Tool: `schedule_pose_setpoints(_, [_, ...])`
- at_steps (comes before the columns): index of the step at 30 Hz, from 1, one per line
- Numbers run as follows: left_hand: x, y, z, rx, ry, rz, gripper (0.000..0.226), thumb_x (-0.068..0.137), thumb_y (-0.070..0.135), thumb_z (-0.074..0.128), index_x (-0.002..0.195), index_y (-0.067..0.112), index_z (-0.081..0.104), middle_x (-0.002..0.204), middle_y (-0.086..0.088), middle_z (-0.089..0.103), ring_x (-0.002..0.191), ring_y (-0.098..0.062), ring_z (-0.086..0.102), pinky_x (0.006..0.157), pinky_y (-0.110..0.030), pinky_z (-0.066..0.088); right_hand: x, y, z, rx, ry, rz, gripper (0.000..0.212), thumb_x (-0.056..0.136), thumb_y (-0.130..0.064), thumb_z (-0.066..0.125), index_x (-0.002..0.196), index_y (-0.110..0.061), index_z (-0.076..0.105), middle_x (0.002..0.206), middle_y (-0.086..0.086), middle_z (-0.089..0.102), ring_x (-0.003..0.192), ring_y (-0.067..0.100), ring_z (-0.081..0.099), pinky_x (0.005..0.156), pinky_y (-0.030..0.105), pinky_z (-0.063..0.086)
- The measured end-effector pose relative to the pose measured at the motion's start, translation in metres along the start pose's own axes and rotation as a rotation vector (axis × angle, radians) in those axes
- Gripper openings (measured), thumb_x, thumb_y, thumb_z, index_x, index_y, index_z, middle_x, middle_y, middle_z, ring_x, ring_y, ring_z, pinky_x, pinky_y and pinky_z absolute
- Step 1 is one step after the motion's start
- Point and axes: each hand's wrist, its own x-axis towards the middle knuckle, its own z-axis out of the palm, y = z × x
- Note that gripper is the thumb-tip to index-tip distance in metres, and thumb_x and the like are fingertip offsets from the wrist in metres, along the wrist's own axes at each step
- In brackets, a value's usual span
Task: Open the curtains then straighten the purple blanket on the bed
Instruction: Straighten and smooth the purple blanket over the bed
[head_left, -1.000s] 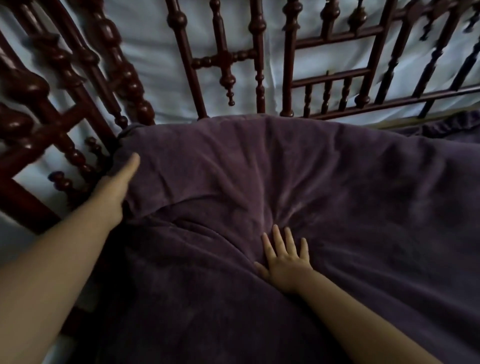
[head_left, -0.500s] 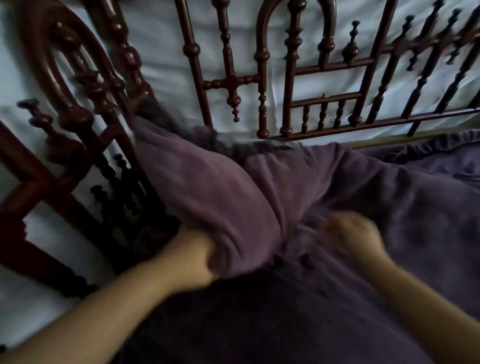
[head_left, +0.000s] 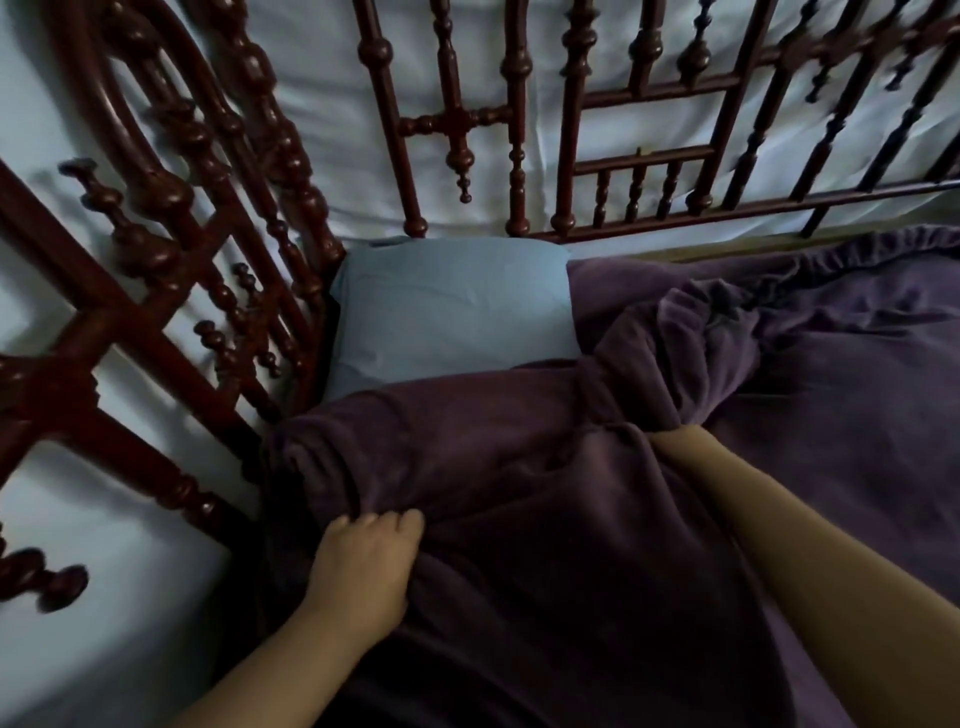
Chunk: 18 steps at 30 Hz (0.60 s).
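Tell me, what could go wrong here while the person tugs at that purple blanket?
The purple blanket is bunched in both fists, the left hand and right hand, so a further pull could leave it more rumpled rather than flat. Its edge lies right beside the carved wooden bed frame, where the cloth might snag on the knobs. The blue pillow lies bare and may end up uncovered or nudged crooked.

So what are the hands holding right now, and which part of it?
Both grip the purple blanket. The left hand clutches a fold near its pulled-back top edge; the right hand is buried in a bunched ridge further right, fingers hidden.
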Motion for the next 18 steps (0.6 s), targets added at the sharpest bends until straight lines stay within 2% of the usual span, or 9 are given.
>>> schedule_pose_setpoints(2, [0.008, 0.003, -0.007, 0.038, -0.058, -0.193, 0.018, 0.081, 0.022, 0.057, 0.098, 0.017, 0.06, 0.102, -0.001, 0.067, 0.091, -0.018, 0.067, 0.068, -0.027, 0.049, -0.007, 0.01, -0.023, 0.186, 0.124, -0.086, 0.052, 0.081, -0.027, 0.067, 0.122, 0.002, 0.054, 0.126, 0.023, 0.057, 0.109, 0.03, 0.056, 0.089, 0.034, 0.044])
schedule_pose_setpoints(5, [0.024, 0.006, -0.019, 0.022, -0.176, -0.272, 0.029, 0.09, 0.018, 0.037, 0.101, 0.015, 0.063, 0.112, -0.004, 0.066, 0.101, -0.023, 0.064, 0.078, -0.029, 0.05, -0.034, 0.058, -0.069, 0.434, 0.3, -0.114, 0.031, 0.079, -0.019, 0.069, 0.108, -0.008, 0.063, 0.109, 0.023, 0.066, 0.089, 0.022, 0.059, 0.074, 0.028, 0.049])
schedule_pose_setpoints(7, [0.037, 0.015, -0.028, 0.065, -0.222, -0.238, 0.032, 0.091, 0.016, 0.034, 0.102, 0.012, 0.064, 0.113, -0.005, 0.065, 0.102, -0.024, 0.063, 0.079, -0.03, 0.05, -0.055, 0.114, -0.073, 0.39, 0.352, 0.031, 0.022, 0.082, -0.015, 0.067, 0.099, -0.001, 0.065, 0.106, 0.028, 0.066, 0.09, 0.023, 0.057, 0.067, 0.024, 0.05])
schedule_pose_setpoints(8, [0.041, 0.027, -0.029, 0.111, -0.281, -0.208, 0.032, 0.091, 0.014, 0.034, 0.104, 0.011, 0.064, 0.115, -0.006, 0.065, 0.103, -0.024, 0.062, 0.08, -0.031, 0.05, -0.071, 0.148, -0.066, 0.353, 0.344, 0.154, 0.015, 0.084, -0.009, 0.063, 0.084, 0.005, 0.063, 0.099, 0.032, 0.066, 0.093, 0.025, 0.057, 0.069, 0.028, 0.046])
schedule_pose_setpoints(10, [0.043, 0.051, -0.026, 0.17, -0.391, -0.175, 0.032, 0.09, 0.009, 0.036, 0.107, 0.01, 0.063, 0.117, -0.006, 0.063, 0.105, -0.023, 0.061, 0.082, -0.031, 0.05, -0.096, 0.202, -0.038, 0.324, 0.299, 0.434, 0.036, 0.09, 0.0, 0.051, 0.054, -0.001, 0.049, 0.074, 0.03, 0.061, 0.103, 0.039, 0.056, 0.075, 0.035, 0.035])
schedule_pose_setpoints(11, [0.043, 0.062, -0.021, 0.172, -0.433, -0.161, 0.032, 0.089, 0.007, 0.036, 0.108, 0.009, 0.063, 0.118, -0.006, 0.063, 0.105, -0.023, 0.061, 0.081, -0.03, 0.049, -0.108, 0.221, -0.024, 0.332, 0.251, 0.51, 0.04, 0.092, 0.001, 0.047, 0.052, -0.004, 0.046, 0.074, 0.03, 0.059, 0.105, 0.043, 0.054, 0.077, 0.037, 0.034])
schedule_pose_setpoints(13, [0.034, 0.08, -0.019, 0.162, -0.5, -0.156, 0.032, 0.089, 0.009, 0.039, 0.111, 0.009, 0.062, 0.119, -0.007, 0.062, 0.106, -0.023, 0.061, 0.081, -0.03, 0.048, -0.124, 0.24, -0.006, 0.304, 0.138, 0.621, 0.03, 0.093, -0.005, 0.045, 0.066, 0.004, 0.056, 0.09, 0.03, 0.06, 0.093, 0.035, 0.052, 0.078, 0.037, 0.035])
schedule_pose_setpoints(15, [0.028, 0.079, -0.015, 0.086, -0.594, -0.223, 0.033, 0.09, 0.016, 0.04, 0.113, 0.004, 0.06, 0.112, -0.011, 0.065, 0.099, -0.026, 0.064, 0.08, -0.032, 0.05, -0.124, 0.244, -0.007, 0.268, 0.118, 0.656, 0.026, 0.094, -0.009, 0.046, 0.082, 0.013, 0.055, 0.085, 0.019, 0.053, 0.088, 0.026, 0.043, 0.077, 0.032, 0.031])
schedule_pose_setpoints(18, [0.02, 0.074, -0.017, -0.341, -0.811, -0.439, 0.041, 0.094, 0.027, 0.038, 0.083, -0.006, 0.059, 0.068, -0.018, 0.059, 0.057, -0.026, 0.059, 0.063, -0.033, 0.053, -0.122, 0.219, -0.024, 0.257, -0.045, 0.66, 0.023, 0.092, -0.014, 0.052, 0.085, 0.008, 0.054, 0.074, 0.013, 0.051, 0.07, 0.029, 0.049, 0.078, 0.04, 0.042])
